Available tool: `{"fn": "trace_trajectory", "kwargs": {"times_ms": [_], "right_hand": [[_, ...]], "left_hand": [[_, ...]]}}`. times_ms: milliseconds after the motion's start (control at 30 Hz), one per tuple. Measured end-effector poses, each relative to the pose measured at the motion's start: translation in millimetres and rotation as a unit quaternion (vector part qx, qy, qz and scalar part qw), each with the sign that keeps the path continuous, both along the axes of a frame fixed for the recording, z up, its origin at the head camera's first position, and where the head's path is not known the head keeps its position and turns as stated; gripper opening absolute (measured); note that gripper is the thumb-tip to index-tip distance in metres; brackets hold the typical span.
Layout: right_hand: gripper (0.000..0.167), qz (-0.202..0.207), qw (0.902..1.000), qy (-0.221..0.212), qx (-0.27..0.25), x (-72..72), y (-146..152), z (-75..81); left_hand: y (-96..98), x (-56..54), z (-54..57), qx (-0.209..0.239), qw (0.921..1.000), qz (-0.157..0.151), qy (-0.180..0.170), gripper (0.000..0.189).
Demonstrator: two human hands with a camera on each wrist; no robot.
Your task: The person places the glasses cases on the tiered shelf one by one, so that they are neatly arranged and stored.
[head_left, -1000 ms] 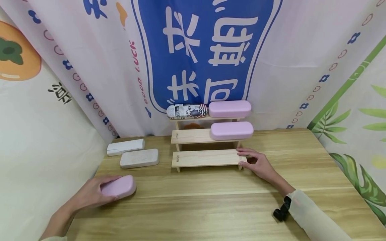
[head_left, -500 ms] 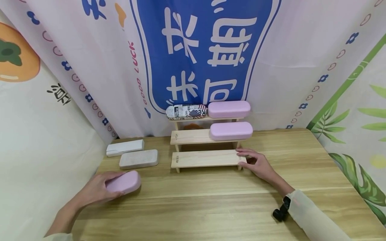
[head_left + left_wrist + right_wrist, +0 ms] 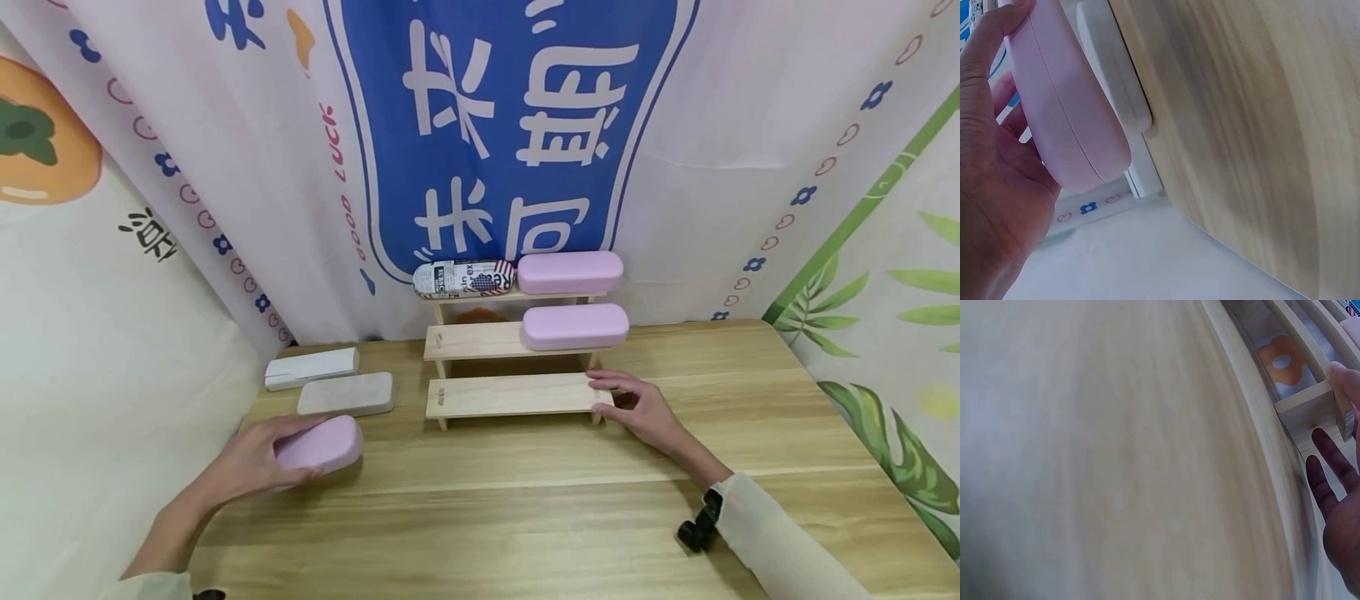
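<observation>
My left hand [image 3: 251, 462] grips a pink glasses case [image 3: 326, 444] by its left end, thumb on the near side and fingers on the far side. In the left wrist view a thin seam runs along this case [image 3: 1063, 94], which is held over the table. My right hand [image 3: 643, 411] holds the right end of the lowest shelf of a three-tier wooden stand [image 3: 510, 395]. In the right wrist view the thumb lies on that shelf's edge, with two fingers extended beside the end support [image 3: 1310, 412].
Left of the stand lie a white case [image 3: 311, 368] and a grey case [image 3: 347, 394]. A newspaper-print case [image 3: 463, 278] and a pink case [image 3: 570, 272] sit on the top tier. Another pink case [image 3: 575, 326] occupies the middle tier's right half. A printed curtain [image 3: 697, 208] hangs behind.
My left hand has carried the pink glasses case rightward and a little toward the back, near the grey case. The right hand has stayed at the stand's lowest shelf.
</observation>
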State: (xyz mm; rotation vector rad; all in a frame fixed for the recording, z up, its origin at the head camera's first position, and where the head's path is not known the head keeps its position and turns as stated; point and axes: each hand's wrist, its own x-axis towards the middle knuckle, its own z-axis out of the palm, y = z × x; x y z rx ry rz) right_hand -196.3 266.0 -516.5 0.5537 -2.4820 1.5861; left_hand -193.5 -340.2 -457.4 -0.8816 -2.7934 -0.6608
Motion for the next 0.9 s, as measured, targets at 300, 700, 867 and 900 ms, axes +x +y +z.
{"fn": "trace_trajectory", "kwargs": {"times_ms": [300,700,867,900], "right_hand": [[0.037,0.004,0.9999,0.011,-0.003,-0.6,1,-2.6],[0.038,-0.001,1.0000,0.001,-0.002,-10.9,7,-24.3],[0.040,-0.002,1.0000,0.002,0.000,-16.2,12,-32.3],[0.040,-0.002,1.0000,0.002,-0.002,-16.5,12,-32.5]], "left_hand": [[10.0,-3.6,8.9,-0.024,0.9996,0.001,0.015,0.076],[26.0,-8.5,23.4,-0.033,0.9993,0.000,0.018,0.073],[32.3,-10.4,31.8,-0.040,0.9991,-0.004,0.012,0.074],[33.4,-11.0,33.5,-0.041,0.9991,-0.006,0.012,0.074]]}}
